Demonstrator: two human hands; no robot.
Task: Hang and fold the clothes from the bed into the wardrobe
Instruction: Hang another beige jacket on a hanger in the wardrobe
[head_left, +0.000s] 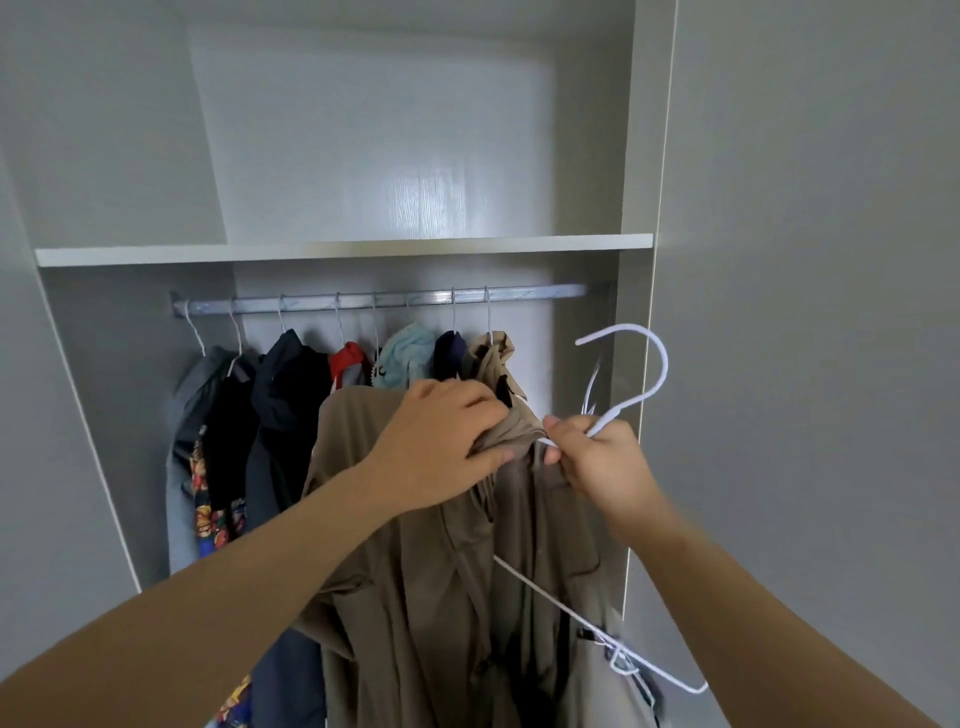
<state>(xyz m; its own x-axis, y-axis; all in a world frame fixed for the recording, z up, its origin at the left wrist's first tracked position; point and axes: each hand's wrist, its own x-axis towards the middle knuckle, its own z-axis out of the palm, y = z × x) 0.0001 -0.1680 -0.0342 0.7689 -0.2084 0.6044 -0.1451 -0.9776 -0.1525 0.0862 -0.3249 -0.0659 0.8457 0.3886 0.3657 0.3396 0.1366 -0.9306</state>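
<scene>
A brown garment (415, 571) hangs in front of me, bunched at its top. My left hand (447, 436) grips that bunched top edge. My right hand (597, 457) pinches the neck of a white wire hanger (652, 379), whose hook points up to the right of the rail. One hanger arm runs down to the lower right, out past the cloth. The open wardrobe holds a metal rail (535, 295) with several hung clothes (291, 395), dark, red, light blue and tan.
A white shelf (343, 250) crosses the wardrobe above the rail. The wardrobe's right side panel (636, 156) and a grey door surface (810, 260) stand close on the right. The rail's right end has no hangers on it.
</scene>
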